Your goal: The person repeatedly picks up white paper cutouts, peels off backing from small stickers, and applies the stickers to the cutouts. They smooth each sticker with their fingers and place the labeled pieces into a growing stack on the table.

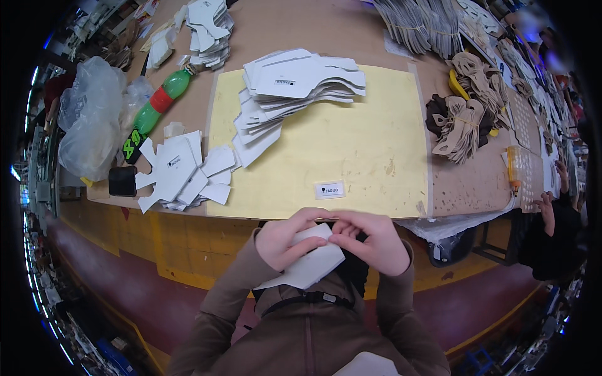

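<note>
A flat white cut-out piece (313, 264), leather-like, is held over my lap at the table's front edge. My left hand (280, 244) grips it with the thumb on top, fingers hidden underneath. At its upper right edge, my right hand (374, 241) is closed in a pinch; the fingertips touch the piece. Just beyond my hands a small white printed label (330, 190) lies on the yellow sheet (370, 147). Farther back on this sheet, a fanned stack of similar white pieces (295, 72) carries a dark print on top. To the left lies a looser pile of printed white pieces (172, 169).
Left: a green bottle (164, 97), a clear plastic bag (94, 119) and a black box (122, 181). Back left: more white pieces (207, 31). Right: beige bundled pieces (464, 128) and an orange-capped bottle (515, 169). Another person's hand (547, 210) shows at far right.
</note>
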Tool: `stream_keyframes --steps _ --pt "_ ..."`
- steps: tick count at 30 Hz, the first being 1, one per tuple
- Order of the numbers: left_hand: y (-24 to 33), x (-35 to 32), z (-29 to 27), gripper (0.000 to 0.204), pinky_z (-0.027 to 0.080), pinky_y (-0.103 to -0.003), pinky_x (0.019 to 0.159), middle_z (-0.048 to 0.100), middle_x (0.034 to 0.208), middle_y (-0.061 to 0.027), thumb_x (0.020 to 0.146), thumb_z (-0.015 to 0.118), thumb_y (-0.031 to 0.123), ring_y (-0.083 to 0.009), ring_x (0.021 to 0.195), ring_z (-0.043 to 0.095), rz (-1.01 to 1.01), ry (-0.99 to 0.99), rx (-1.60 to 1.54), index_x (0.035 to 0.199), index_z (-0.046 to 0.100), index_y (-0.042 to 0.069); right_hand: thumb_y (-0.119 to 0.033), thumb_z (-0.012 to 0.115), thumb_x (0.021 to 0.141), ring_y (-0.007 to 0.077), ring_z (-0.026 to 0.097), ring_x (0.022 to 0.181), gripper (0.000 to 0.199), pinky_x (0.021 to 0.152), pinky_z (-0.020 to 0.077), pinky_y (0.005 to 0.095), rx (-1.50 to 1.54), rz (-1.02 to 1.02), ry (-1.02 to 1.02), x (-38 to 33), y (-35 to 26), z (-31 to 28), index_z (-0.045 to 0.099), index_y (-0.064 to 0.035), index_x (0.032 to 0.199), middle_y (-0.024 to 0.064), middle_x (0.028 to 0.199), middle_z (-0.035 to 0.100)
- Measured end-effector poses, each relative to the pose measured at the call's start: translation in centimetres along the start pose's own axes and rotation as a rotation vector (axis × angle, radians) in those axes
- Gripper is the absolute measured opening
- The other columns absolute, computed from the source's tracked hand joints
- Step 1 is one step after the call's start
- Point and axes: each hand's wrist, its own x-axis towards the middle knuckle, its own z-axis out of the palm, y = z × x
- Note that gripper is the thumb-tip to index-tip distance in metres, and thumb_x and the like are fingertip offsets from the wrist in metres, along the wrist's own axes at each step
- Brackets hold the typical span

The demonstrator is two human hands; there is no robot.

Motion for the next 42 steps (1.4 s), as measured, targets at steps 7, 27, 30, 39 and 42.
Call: stream_keyframes --steps 7,27,30,39,42 --pt "-3.8 -1.4 2.5 0.037 0.055 -0.028 0.085 0.074 0.103 -0.0063 0.096 0.075 0.017 -0.0083 0.095 0.067 -0.303 -0.225 -0.335 0.128 0.063 0.002 0.000 0.071 0.093 0.0068 0.064 0.076 0.014 0.070 0.0515 0.0219 0.020 0.078 0.256 -2.4 2.2 -0.1 0.073 0.0058 0.106 0.0033 0.085 0.071" --pt "-3.0 5.6 -1.6 0.049 0.043 -0.021 0.059 0.072 0.083 -0.0033 0.090 0.075 0.009 -0.0026 0.065 0.056 -0.294 0.033 0.084 0.134 0.055 0.006 0.002 0.073 0.088 0.0118 0.058 0.074 0.014 0.066 0.0476 0.0256 -0.335 -0.084 0.466 3.9 4.1 -1.0 0.073 0.0008 0.102 0.0056 0.087 0.066" --pt "-3.1 5.8 -1.2 0.052 0.045 -0.032 0.056 0.060 0.068 -0.0051 0.086 0.077 0.018 -0.0182 0.057 0.058 -0.290 0.091 -0.021 0.133 0.056 0.013 0.000 0.076 0.086 0.0169 0.059 0.071 0.015 0.060 0.0487 0.0284 -0.320 -0.036 0.459 3.8 4.1 -1.2 0.074 -0.0029 0.101 0.0066 0.085 0.067" --pt "-3.6 5.9 -1.3 0.055 0.047 -0.032 0.057 0.060 0.069 -0.0053 0.086 0.077 0.017 -0.0194 0.058 0.059 -0.331 0.091 -0.059 0.136 0.056 0.015 0.000 0.078 0.083 0.0152 0.058 0.070 0.016 0.057 0.0466 0.0271 -0.334 0.021 0.453 4.1 4.0 -1.3 0.076 -0.0031 0.099 0.0056 0.085 0.067" --pt "-3.5 5.8 -1.0 0.056 0.047 -0.033 0.057 0.060 0.069 -0.0056 0.085 0.077 0.017 -0.0200 0.058 0.060 -0.347 0.115 -0.038 0.137 0.056 0.016 0.000 0.078 0.083 0.0147 0.057 0.069 0.016 0.056 0.0456 0.0267 -0.319 0.028 0.454 4.3 4.1 -1.4 0.076 -0.0031 0.098 0.0057 0.086 0.067"
